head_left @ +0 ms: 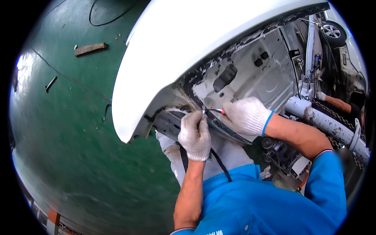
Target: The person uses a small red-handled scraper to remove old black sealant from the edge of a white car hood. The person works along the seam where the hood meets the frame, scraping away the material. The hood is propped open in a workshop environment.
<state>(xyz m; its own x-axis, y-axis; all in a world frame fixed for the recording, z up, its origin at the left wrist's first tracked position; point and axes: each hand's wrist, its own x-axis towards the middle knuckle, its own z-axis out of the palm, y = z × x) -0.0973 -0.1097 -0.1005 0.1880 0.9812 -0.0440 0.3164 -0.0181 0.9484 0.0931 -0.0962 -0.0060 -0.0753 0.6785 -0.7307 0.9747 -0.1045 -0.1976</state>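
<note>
A large white car body panel point(172, 43) slants across the view above my lap. Its underside shows a bare grey-white inner panel point(270, 84) and a rough, dark-smeared seam. My right hand point(248, 116), in a white knit glove, is closed around a hand tool with a red end point(223, 111) and a thin dark shaft. The shaft points left to the fingertips of my left hand point(194, 135). That hand, gloved too, is closed in a pinch at the panel's lower seam, by the tool's tip. What it pinches is mostly hidden by the fingers.
On the right lie a thick grey metal beam point(329, 119) and a chain point(333, 111). Another person's arm point(338, 103) reaches in beyond them, near a car wheel point(333, 32). A wooden block point(90, 49) and a short rod point(51, 84) lie on the green floor point(78, 129).
</note>
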